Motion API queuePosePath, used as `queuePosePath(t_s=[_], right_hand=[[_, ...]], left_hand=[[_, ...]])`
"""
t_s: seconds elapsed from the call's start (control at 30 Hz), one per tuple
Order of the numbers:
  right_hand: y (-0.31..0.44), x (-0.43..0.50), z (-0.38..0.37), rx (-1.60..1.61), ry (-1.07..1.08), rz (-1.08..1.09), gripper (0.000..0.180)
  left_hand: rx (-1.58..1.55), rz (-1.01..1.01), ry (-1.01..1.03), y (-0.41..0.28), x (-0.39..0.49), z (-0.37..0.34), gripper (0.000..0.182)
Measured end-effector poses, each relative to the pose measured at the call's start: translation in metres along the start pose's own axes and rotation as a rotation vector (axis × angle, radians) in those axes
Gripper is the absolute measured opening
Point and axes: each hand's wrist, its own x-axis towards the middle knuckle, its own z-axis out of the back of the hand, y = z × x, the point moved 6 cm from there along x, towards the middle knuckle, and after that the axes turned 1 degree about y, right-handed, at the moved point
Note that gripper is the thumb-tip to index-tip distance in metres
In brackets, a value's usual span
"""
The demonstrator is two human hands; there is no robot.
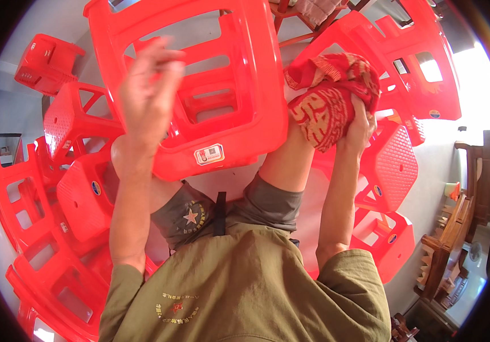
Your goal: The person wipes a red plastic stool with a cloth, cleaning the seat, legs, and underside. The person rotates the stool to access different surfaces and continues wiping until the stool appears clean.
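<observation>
A red plastic stool (266,85) rests on its side before me, across my knees, with a sticker on the part nearest me. My left hand (153,81) is over the stool's left part, blurred, its fingers partly curled; whether it touches the stool I cannot tell. My right hand (360,124) grips a bunched red cloth with yellow patterns (324,115) beside the stool's right edge, above my knee. The cloth hides part of that hand's fingers.
Several red plastic stools lie tipped at my left (84,196) and several more at my right (392,166). A wooden rack or chair with a pale cloth (317,10) stands beyond the front stool. Dark wooden furniture (454,239) is at the far right.
</observation>
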Motion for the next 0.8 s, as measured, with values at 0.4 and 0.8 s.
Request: queuePosePath(t_s=[0.4,0.8], right_hand=[[0.014,-0.031,0.041,-0.065,0.174,0.038,0.039],[0.077,-0.006,-0.024,-0.303,0.402,0.357,0.046]], left_hand=[[-0.456,0.493,0.124,0.002,0.036,-0.098,0.034],[-0.634,0.525,-0.251,-0.005,0.010,0.046,0.042]])
